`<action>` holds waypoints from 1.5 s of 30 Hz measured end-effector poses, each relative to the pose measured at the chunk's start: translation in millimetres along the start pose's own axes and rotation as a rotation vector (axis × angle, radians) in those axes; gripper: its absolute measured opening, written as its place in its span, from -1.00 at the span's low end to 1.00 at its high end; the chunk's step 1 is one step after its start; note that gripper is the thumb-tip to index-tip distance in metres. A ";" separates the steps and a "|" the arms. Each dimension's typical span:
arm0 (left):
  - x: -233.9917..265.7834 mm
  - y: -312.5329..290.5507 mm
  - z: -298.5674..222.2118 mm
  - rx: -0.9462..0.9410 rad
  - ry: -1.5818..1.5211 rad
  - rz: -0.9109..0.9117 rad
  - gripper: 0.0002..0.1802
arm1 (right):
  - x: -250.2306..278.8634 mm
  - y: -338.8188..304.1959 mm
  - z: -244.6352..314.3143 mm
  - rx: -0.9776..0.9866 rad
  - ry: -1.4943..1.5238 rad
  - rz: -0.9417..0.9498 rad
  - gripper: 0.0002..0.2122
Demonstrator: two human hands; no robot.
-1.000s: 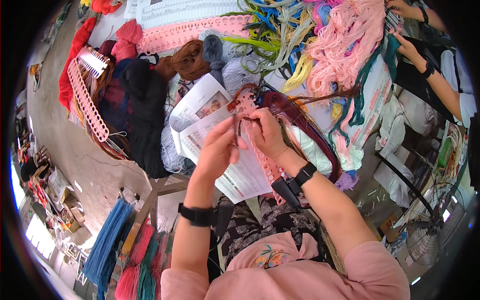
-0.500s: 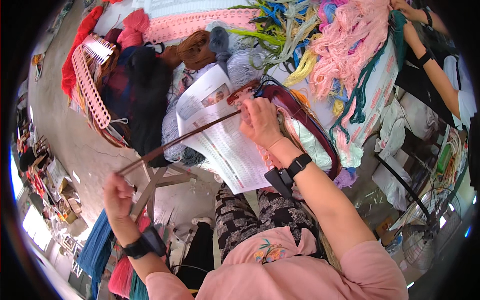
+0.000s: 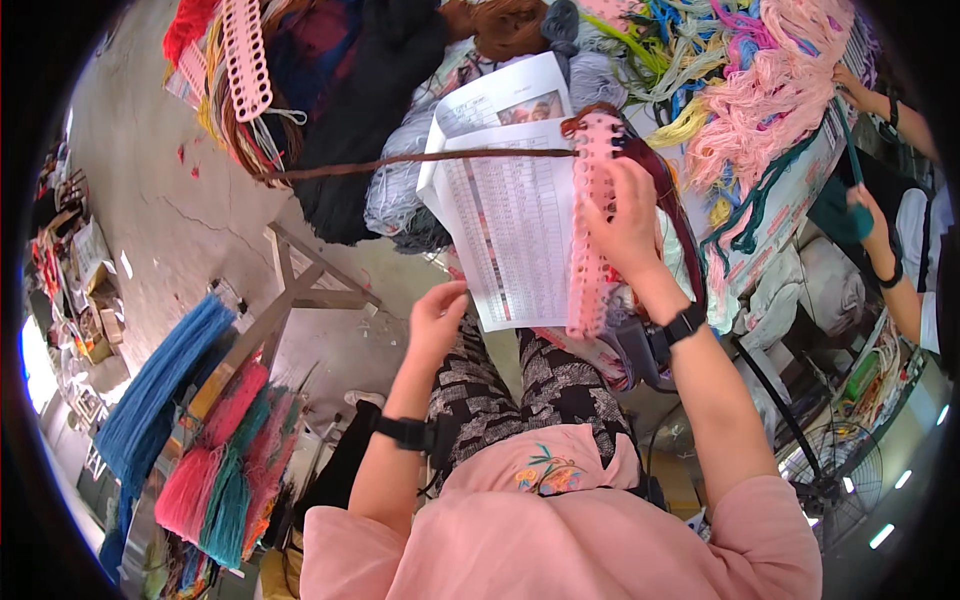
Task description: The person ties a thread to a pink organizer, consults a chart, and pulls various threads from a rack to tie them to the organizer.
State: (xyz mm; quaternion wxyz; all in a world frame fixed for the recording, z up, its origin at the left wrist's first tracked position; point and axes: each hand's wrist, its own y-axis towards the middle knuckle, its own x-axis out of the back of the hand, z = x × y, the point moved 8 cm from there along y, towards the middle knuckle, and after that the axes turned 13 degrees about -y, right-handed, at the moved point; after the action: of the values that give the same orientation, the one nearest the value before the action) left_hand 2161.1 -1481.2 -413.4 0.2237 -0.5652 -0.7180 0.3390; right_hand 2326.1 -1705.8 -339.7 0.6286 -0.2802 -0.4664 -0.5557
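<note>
My right hand (image 3: 628,215) grips a long pink thread card (image 3: 590,250) with holes along its edges, standing upright beside the papers. A brown strand of yarn (image 3: 420,158) is looped at the card's upper part and stretches left through the air, its far end near the dark yarn. Close to the lower left edge of a printed chart sheet (image 3: 520,215) is my left hand (image 3: 437,320), its fingers curled together. Whether anything is between those fingers is hidden. Dark red yarn (image 3: 668,190) hangs behind the right hand.
Grey yarn (image 3: 395,195), black yarn (image 3: 355,130) and another pink card (image 3: 243,60) lie at the far side. Pink skeins (image 3: 770,90) cover the right, where another person's hands (image 3: 875,215) handle green yarn. Blue skeins (image 3: 165,375) hang on a wooden trestle (image 3: 290,300); a fan (image 3: 835,460) stands right.
My left hand has let go of the brown yarn and come in toward the sheet. The strand now swings loose to the left. My right hand has shifted down the card, which shows more fully.
</note>
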 end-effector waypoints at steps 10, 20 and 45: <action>-11.1 2.7 30.3 -0.159 0.200 -0.049 -0.63 | -36.5 -128.2 74.8 0.179 0.078 0.563 -0.70; 95.0 -42.6 97.8 0.018 0.255 -0.020 -0.72 | -82.7 -156.1 83.7 0.009 -0.296 0.768 -0.46; 177.7 -165.0 179.0 0.365 0.044 -0.136 -0.76 | -96.7 -178.1 85.7 -0.160 -0.354 0.867 -0.39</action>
State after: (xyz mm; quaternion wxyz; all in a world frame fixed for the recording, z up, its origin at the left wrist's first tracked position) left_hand 1879.7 -1373.6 -422.3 0.3606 -0.4726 -0.6761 0.4355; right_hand 2136.6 -1628.9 -421.2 0.6898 -0.5870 -0.3621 -0.2201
